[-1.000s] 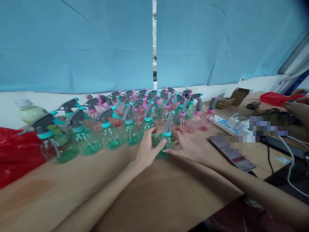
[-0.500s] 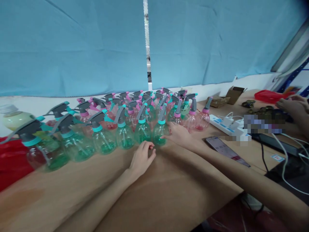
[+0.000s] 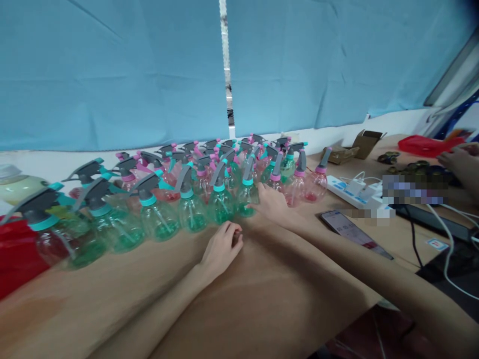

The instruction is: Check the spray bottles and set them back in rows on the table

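Several spray bottles stand in rows on the brown table, some green with teal collars, others pink with pink collars. My right hand (image 3: 271,203) is on the right side of the rightmost green bottle (image 3: 247,199) in the front row, thumb and fingers apart around its body. My left hand (image 3: 223,249) rests near the table surface in front of another green bottle (image 3: 221,205), its fingers curled toward the thumb with a gap between them and nothing visible inside. A pink bottle (image 3: 314,184) stands at the right end of the group.
Right of the bottles lie a phone (image 3: 354,232), a white power strip (image 3: 346,193) with cables and an open cardboard box (image 3: 366,144). Another person's hand (image 3: 462,159) is at the far right. A red bag (image 3: 20,254) lies at the left.
The green bottle at my right hand has shifted slightly back and left, with that hand beside it. My left hand's fingers have curled a little more. The view has moved slightly.
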Demonstrator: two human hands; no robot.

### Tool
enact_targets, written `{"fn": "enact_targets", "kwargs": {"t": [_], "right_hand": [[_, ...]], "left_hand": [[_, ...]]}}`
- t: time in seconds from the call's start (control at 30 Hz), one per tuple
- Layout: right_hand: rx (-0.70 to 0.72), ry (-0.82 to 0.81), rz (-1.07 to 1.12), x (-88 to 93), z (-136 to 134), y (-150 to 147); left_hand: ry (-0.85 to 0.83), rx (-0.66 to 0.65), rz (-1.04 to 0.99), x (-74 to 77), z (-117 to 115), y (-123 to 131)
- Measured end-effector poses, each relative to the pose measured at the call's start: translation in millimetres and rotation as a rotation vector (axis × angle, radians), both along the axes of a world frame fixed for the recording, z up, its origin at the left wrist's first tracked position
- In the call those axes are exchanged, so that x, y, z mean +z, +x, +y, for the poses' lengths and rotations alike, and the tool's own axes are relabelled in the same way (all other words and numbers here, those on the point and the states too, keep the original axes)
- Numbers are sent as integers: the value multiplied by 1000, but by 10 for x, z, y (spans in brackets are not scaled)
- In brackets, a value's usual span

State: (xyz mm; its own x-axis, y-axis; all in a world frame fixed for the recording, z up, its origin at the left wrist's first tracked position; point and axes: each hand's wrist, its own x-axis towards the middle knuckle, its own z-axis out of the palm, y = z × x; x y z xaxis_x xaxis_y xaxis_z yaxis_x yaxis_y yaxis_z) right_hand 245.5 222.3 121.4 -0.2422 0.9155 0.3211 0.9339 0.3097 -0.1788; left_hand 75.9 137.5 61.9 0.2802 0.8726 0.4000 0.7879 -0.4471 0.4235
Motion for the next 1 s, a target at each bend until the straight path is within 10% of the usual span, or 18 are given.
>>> {"fn": "enact_targets", "kwargs": {"t": [0.6,1.0], "right_hand": [[2,-7,60,-83,-83,-6],[-80,128,358,-191,-154,596]], "left_hand": [[-121,42,-176,20,82,-61],[-119,-8,-118,29,53,-67]]}}
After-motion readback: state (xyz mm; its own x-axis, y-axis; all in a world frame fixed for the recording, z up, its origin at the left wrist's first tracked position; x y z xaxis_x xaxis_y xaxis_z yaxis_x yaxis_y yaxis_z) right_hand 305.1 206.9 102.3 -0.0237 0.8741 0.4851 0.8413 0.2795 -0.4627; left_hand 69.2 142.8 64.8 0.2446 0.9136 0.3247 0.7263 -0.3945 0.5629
